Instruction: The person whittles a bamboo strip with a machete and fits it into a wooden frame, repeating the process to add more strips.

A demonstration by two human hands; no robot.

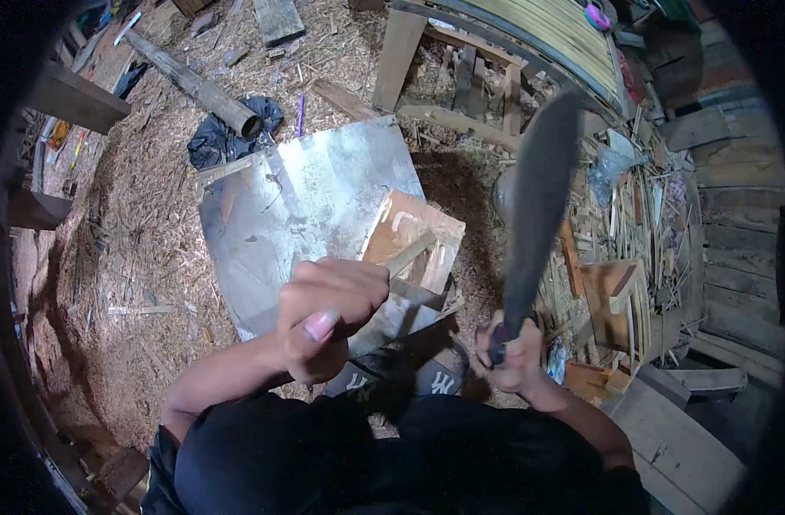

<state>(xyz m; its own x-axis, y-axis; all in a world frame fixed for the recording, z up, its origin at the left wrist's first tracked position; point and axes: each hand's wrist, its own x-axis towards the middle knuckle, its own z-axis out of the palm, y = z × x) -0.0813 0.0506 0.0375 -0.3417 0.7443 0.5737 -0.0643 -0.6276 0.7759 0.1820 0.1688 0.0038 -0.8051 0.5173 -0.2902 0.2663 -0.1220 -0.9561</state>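
Observation:
My left hand is closed round a thin wooden stick, whose far end points over a wooden block on a grey metal sheet. In my right hand is the dark handle of a large machete. Its broad blade is raised, points up and away from me, and is slightly blurred. The blade is to the right of the stick and apart from it.
Wood shavings cover the ground. A bamboo pole lies on a black plastic bag. A slatted bench stands at the back right, wood scraps below it. My sandals are near the sheet.

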